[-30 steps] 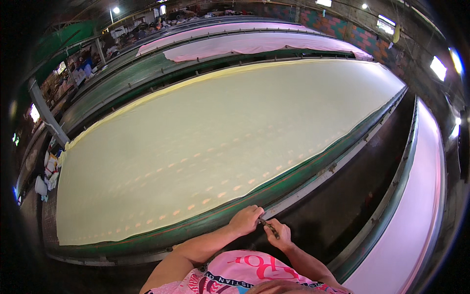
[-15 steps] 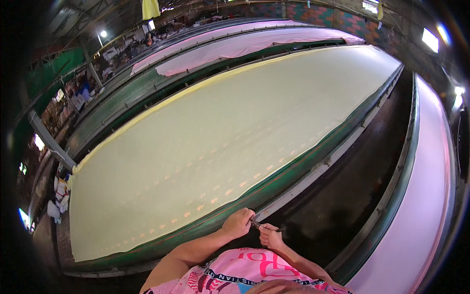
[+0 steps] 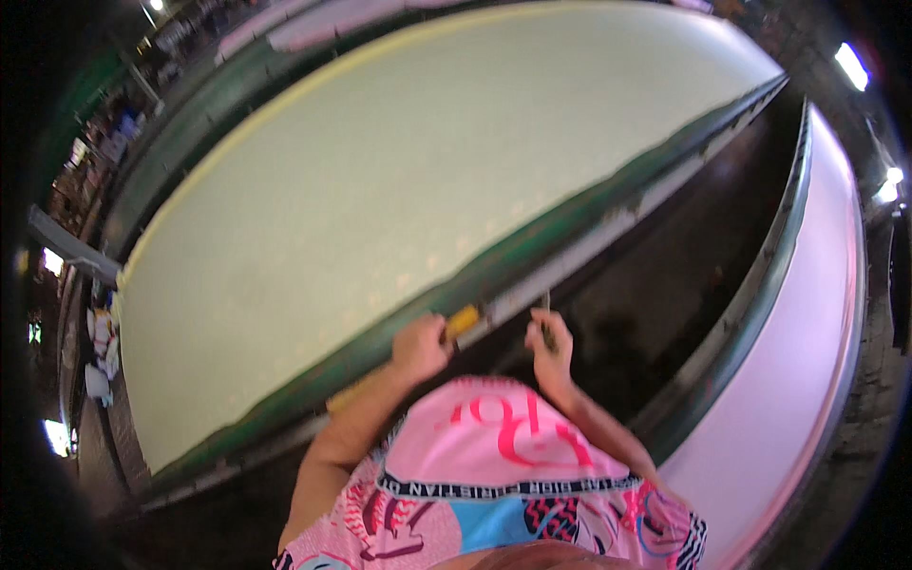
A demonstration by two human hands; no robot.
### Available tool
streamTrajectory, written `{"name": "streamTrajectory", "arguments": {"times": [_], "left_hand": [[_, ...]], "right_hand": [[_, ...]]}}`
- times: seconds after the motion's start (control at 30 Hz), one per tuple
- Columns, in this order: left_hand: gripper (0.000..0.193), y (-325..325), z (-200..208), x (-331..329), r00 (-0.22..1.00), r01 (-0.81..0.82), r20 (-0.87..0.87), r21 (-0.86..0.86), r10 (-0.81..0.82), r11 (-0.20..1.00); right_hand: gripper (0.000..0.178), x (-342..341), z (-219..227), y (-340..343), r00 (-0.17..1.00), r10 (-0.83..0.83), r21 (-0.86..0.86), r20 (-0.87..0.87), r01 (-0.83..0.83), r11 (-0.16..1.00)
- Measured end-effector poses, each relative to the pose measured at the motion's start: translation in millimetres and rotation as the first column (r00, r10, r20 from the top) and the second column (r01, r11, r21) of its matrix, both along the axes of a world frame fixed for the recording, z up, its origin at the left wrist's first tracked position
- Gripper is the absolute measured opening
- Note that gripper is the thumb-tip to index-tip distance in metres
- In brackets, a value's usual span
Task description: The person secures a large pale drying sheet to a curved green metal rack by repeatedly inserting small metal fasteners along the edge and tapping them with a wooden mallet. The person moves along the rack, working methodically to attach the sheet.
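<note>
At the near rail of the cloth-covered table, my left hand point(image 3: 421, 350) is closed, its fingers curled. A yellow piece point(image 3: 463, 321) shows right beside its fingertips, in line with the metal rail point(image 3: 546, 282); whether the hand grips it I cannot tell. My right hand point(image 3: 552, 356) is a little to the right, over the dark aisle, closed around a small dark tool point(image 3: 548, 334) with a thin pale tip pointing up. Its exact kind is blurred. Pale yellow-green cloth point(image 3: 313, 237) covers the table beyond both hands, with faint spots along its near side.
A second long table with pink cloth point(image 3: 788, 361) curves along the right side. Between the tables runs a dark aisle floor point(image 3: 665, 285). Further tables with pink cloth point(image 3: 361, 21) lie at the back. A grey post point(image 3: 71, 245) and white containers point(image 3: 98, 380) stand at far left.
My hands have come apart; both were together on a dark tool, now only the right holds one. The view has tilted down, and the left hand is further left along the rail.
</note>
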State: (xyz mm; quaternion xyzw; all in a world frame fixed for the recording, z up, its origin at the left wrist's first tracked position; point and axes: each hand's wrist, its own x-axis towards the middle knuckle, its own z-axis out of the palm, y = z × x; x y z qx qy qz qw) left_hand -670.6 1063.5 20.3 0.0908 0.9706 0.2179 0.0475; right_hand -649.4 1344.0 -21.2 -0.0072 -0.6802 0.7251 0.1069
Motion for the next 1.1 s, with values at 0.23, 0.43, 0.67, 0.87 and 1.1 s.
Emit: {"name": "streamTrajectory", "arguments": {"times": [0.23,0.43,0.67,0.87,1.1], "left_hand": [[0.029,-31.9,15.0,31.7,0.994,-0.046,-0.096,0.062,0.051,0.997],[0.031,-32.1,16.8,30.8,0.991,-0.047,-0.120,0.047,0.053,0.998],[0.033,-32.6,21.2,29.2,0.990,-0.026,-0.136,0.055,0.033,0.998],[0.031,-33.7,24.9,31.5,0.995,-0.041,-0.082,0.079,0.048,0.996],[0.030,-33.9,21.7,32.2,0.994,-0.065,-0.086,0.099,0.074,0.993]], "right_hand": [[0.016,-3.1,62.6,-15.6,0.721,0.693,0.325,-0.013,-0.653,0.684],[0.018,-13.5,41.5,-39.1,0.883,0.373,0.109,0.284,-0.417,0.903],[0.018,-7.5,29.6,-44.8,0.842,0.470,0.064,0.264,-0.501,0.863],[0.015,-8.8,60.5,-47.2,0.921,0.374,0.318,-0.108,-0.325,0.891],[0.021,-17.6,111.4,-26.3,0.707,0.130,0.423,-0.696,0.257,0.869]]}}
